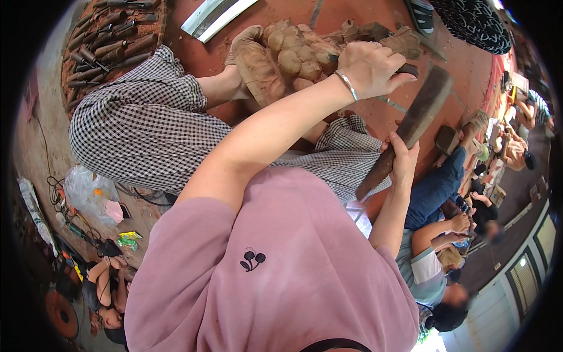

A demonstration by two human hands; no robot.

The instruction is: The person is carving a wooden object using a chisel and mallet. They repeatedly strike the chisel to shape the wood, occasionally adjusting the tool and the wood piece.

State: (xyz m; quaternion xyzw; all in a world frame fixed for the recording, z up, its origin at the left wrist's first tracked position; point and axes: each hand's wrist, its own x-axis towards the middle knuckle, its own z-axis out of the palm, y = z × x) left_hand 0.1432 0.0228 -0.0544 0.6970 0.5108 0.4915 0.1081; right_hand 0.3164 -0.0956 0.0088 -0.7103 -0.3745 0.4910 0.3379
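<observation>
My left hand (370, 69), with a bracelet at its wrist, is wrapped round the handle of a chisel (407, 71). The chisel's dark handle end sticks out beside my thumb. Its blade is mostly hidden behind my fist, over a brown wood carving (296, 56) with clustered round shapes. My right hand (401, 157) grips a long, dark wooden mallet (427, 100) near its lower part. The mallet's thick upper end is tilted beside the chisel handle, with a small gap between them. My legs in checked trousers (146, 132) are folded around the carving, and a bare foot rests against it.
Many wood-handled chisels (111, 44) lie in a tray at the far left. A pale metallic strip (217, 17) rests on the red tiled floor beyond. A dark wooden block (447, 139) sits at the right, near a seated person (434, 258). Cables and a plastic bag (88, 190) are at left.
</observation>
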